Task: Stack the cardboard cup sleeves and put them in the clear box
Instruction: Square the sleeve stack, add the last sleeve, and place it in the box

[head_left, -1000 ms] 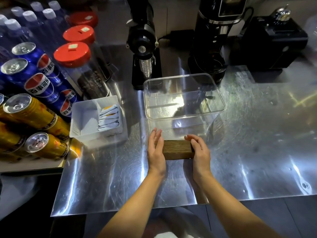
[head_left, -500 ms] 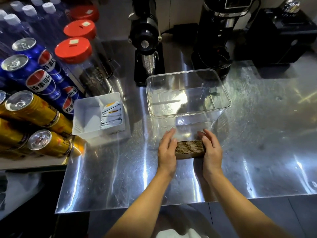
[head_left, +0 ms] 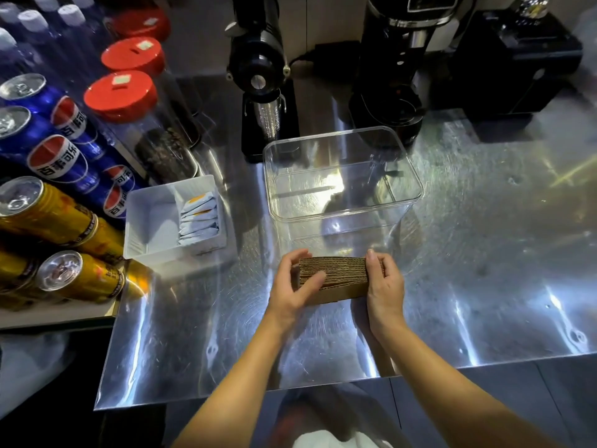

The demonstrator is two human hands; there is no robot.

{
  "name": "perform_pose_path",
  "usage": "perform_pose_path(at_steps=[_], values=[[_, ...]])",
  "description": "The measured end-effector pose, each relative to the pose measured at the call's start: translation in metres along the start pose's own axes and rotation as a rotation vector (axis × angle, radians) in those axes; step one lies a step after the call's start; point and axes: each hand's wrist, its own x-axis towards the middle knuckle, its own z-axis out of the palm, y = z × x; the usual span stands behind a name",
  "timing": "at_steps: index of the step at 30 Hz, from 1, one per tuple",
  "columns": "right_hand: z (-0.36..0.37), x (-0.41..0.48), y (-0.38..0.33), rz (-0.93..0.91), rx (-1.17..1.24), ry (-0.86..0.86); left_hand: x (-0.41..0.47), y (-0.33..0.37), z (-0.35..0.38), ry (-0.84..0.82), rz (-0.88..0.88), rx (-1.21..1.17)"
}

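Note:
A stack of brown cardboard cup sleeves [head_left: 339,275] is held on edge between both hands, just above the steel counter. My left hand [head_left: 292,284] grips its left end, thumb across the near face. My right hand [head_left: 384,282] clasps the right end. The clear box [head_left: 410,181] stands just behind the stack, with nothing visible inside it.
A white tray [head_left: 145,218] with paper sachets sits left of the box. Cans and red-lidded jars [head_left: 121,95] crowd the far left. A black grinder [head_left: 261,76] and other coffee machines [head_left: 394,76] stand behind the box. The steel counter [head_left: 484,270] stretches to the right.
Both hands have lifted the sleeve stack off the counter and tipped it, so its corrugated edges face up. The grip has tightened around both ends.

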Motion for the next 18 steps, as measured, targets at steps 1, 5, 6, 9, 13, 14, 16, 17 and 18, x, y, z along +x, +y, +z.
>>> perform_pose_path(at_steps=[1,5,6,9,13,14,16,17,18], values=[[0.0,0.0,0.0,-0.003,-0.005,0.001,-0.002,-0.001,-0.007,-0.038,0.002,0.053],[0.0,0.0,-0.002,-0.016,-0.011,0.006,-0.007,0.0,-0.022,-0.069,0.09,0.394],[-0.001,-0.001,-0.002,-0.023,-0.011,-0.003,-0.007,0.0,-0.023,-0.045,0.12,0.446],[-0.003,-0.003,-0.003,-0.035,-0.008,-0.038,-0.008,-0.001,-0.022,0.014,0.186,0.506],[-0.007,-0.007,-0.01,-0.054,-0.001,-0.124,-0.007,-0.004,-0.024,0.04,0.171,0.459],[-0.01,-0.008,-0.012,-0.062,-0.016,-0.162,-0.007,-0.004,-0.024,0.037,0.151,0.439],[-0.018,-0.01,-0.015,-0.066,-0.085,-0.245,-0.007,-0.004,-0.024,0.04,0.127,0.42],[-0.025,-0.011,-0.014,-0.059,-0.133,-0.294,-0.007,-0.002,-0.023,0.044,0.125,0.421],[-0.032,-0.011,-0.014,-0.055,-0.19,-0.345,-0.008,-0.001,-0.023,0.048,0.127,0.425]])
